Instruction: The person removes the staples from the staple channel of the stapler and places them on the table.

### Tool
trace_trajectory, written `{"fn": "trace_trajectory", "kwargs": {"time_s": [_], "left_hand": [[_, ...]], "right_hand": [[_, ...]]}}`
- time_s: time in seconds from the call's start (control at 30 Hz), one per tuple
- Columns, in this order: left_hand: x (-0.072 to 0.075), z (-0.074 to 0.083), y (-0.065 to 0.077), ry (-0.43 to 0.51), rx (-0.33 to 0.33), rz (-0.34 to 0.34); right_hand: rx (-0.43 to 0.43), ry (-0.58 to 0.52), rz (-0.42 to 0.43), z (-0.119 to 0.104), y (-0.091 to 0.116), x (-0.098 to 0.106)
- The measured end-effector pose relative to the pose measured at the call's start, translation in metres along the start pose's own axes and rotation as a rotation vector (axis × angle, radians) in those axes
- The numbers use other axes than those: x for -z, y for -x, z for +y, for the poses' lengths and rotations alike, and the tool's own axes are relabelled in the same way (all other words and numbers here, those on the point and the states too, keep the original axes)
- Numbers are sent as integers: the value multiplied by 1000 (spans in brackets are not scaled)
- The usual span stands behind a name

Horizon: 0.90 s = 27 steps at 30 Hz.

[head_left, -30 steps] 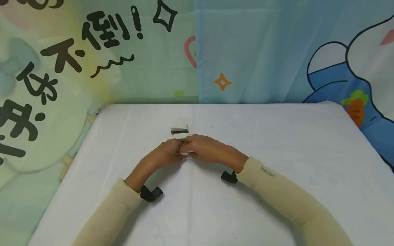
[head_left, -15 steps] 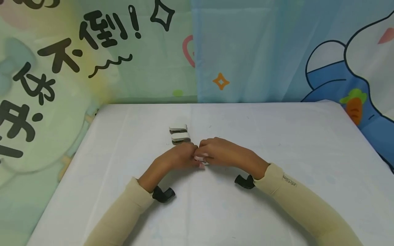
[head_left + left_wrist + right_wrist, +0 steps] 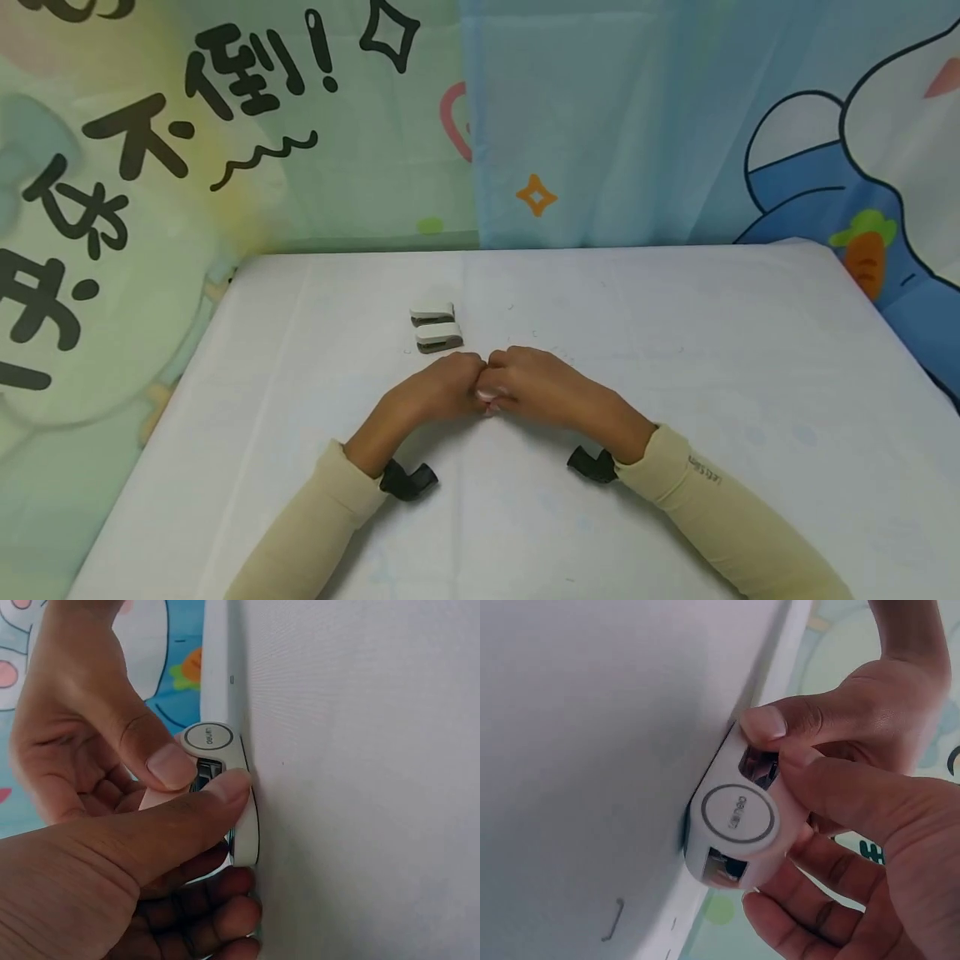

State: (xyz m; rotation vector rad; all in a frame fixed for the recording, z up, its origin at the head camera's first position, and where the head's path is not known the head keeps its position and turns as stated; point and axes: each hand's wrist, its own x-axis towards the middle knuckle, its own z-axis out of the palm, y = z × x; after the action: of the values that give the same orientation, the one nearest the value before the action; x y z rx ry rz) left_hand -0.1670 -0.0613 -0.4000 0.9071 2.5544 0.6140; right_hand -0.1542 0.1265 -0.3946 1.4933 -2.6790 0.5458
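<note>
Both hands meet over the table around a small white mini stapler (image 3: 739, 814) with a round logo disc. My left hand (image 3: 450, 385) grips one end, its thumb lying on the casing in the left wrist view. From the other side my right hand (image 3: 538, 385) holds the stapler, thumb close to the left thumb beside a dark slot showing metal inside. Fingers cover most of the stapler in the head view. Just beyond the left hand, two more white-and-grey mini staplers (image 3: 438, 332) lie one behind the other.
A white cloth covers the table (image 3: 675, 333). Loose staples (image 3: 613, 921) are scattered on it. A printed curtain (image 3: 600, 125) hangs along the back edge, and black wrist mounts (image 3: 408, 481) stick out under both forearms.
Both hands have shifted right and a little toward the person with the stapler between them. The second stapler behind them, partly covered before, now shows whole.
</note>
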Motion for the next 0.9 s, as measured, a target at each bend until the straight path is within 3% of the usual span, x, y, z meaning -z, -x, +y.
{"fn": "trace_trajectory", "kwargs": {"time_s": [0.13,0.23,0.43,0.63,0.9], "left_hand": [[-2,-2,-1,19,6,-15],[-3,-5,-2,48,-6,-15],[-4,-8,-2,91,-33,0],[-4,-10,-2,121,11,-12],[-3,-7,-3,84,57,-30]], "right_hand": [[38,119,20,-3,2,-4],[59,137,27,-6,2,-4],[40,-20,28,-6,3,1],[-37,-168,-32,-4,7,9],[-172,-173,-90,-1,10,24]]}}
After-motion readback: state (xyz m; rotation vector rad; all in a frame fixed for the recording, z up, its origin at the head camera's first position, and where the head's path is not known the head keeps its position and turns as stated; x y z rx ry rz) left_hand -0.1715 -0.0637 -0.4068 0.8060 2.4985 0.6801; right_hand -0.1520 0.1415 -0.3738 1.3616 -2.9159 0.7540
